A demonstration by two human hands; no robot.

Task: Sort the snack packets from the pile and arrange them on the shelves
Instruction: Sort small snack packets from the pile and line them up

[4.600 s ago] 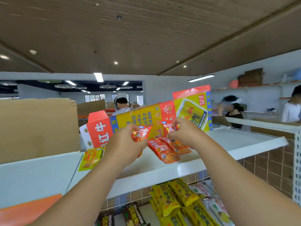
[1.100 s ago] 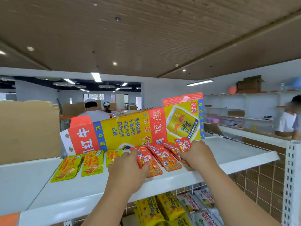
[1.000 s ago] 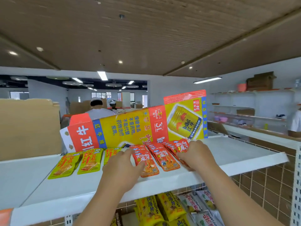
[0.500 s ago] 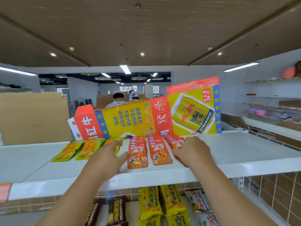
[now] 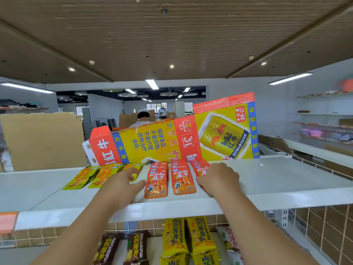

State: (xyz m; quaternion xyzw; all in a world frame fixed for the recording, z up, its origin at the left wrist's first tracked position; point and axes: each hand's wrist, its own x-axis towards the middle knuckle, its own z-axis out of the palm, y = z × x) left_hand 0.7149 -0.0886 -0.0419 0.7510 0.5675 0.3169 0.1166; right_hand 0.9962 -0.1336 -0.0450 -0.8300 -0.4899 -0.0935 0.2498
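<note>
Three red stacks lying on top shelf

Three stacks of red snack packets (image 5: pixel 182 178) are lying side by side on the white top shelf (image 5: pixel 286 180), in front of a flattened Red Bull carton (image 5: pixel 152 142). Right hand (image 5: pixel 217 178) is curling its fingers over the rightmost red stack (image 5: pixel 199 168), gripping it. Left hand (image 5: pixel 122 186) is resting on the shelf, loosely open, holding nothing, thumb just beside the leftmost red stack (image 5: pixel 155 180). Yellow-green packets (image 5: pixel 91 176) are lying further left.

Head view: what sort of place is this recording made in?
Probably a shop, or a mock one, being stocked: a white shelf with rows of red snack packets, yellow packets underneath it, and more shelving along the right wall.
</note>
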